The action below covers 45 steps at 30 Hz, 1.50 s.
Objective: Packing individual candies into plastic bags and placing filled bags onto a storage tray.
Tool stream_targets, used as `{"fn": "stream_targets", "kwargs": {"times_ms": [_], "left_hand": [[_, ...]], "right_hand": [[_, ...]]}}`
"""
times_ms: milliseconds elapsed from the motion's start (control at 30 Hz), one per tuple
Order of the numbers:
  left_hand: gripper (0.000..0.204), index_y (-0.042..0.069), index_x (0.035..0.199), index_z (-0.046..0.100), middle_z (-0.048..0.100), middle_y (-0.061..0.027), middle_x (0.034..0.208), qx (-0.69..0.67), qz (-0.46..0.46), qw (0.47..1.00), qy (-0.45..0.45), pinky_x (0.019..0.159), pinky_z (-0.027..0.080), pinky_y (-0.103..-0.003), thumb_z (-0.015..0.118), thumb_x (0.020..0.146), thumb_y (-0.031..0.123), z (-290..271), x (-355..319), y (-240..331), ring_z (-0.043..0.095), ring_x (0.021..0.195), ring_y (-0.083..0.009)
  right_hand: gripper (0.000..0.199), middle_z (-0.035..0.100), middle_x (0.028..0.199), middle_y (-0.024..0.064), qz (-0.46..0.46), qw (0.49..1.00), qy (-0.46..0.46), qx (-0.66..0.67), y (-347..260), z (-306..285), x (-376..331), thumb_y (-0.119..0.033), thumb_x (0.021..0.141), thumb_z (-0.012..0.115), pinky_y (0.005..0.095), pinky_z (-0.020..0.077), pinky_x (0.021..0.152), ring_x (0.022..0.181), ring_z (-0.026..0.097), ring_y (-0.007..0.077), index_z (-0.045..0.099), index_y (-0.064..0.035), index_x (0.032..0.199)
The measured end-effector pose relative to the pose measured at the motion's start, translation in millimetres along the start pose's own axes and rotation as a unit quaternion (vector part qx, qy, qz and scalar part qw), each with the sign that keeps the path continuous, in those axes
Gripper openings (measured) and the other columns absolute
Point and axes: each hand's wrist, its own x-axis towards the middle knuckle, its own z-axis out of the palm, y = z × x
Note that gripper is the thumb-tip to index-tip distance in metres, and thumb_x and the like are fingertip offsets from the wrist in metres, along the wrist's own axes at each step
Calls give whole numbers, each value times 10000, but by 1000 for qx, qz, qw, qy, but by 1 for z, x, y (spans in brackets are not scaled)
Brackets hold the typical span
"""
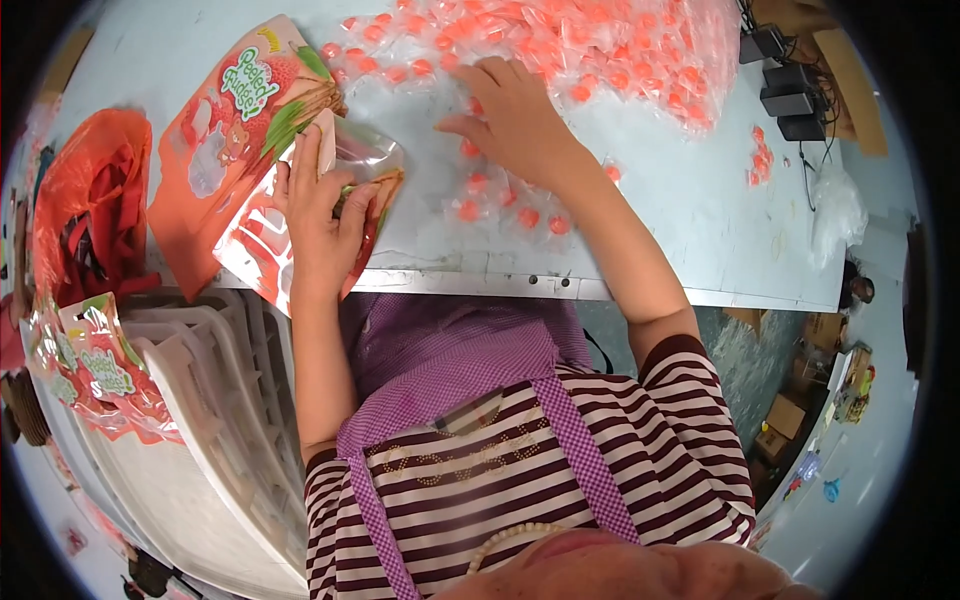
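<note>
Left hand (322, 215) fingers clamp a glossy open pouch (300, 230); right hand (515, 120) fingers spread over crinkly wrapped candies (560, 50).

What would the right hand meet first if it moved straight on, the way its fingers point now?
The right hand points up and to the left across the table, so it would most likely run first into the heap of small orange candies just beyond its fingertips.

**Orange, Red and Purple at Our Bench**

Our candies (560, 45) are orange in clear wrappers on the pale grey table (700, 230). Our pouches (240, 120) are red-orange with green and white print. We wear a maroon-and-white striped shirt (640, 460) under a purple checked apron (450, 350).
</note>
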Motion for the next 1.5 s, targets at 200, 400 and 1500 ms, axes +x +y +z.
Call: {"fn": "stream_targets", "kwargs": {"times_ms": [200,400,1500], "left_hand": [[160,49,834,577,384,-217,1361,-7,-1,1000,4,1058,138,-464,659,761,166,1,2,0,333,1289,-336],[157,49,842,584,382,-221,1361,-8,-5,1000,2,1063,131,-461,657,762,163,0,0,0,337,1285,-339],[147,60,815,576,361,-219,1376,-22,-13,1000,-3,1066,110,-469,656,769,174,2,-2,-2,308,1301,-346]], "right_hand": [[582,514,1134,129,16,999,1,-46,2,9,20,-396,765,646,401,391,902,1050,474,303,501,-30,1193],[546,510,1170,111,-3,998,-44,-45,-8,-8,-9,-381,774,638,408,365,930,1081,460,297,514,-38,1180],[433,497,1226,73,-69,994,-67,55,-28,39,82,-125,824,586,396,439,887,1087,477,286,475,-99,1242]]}}
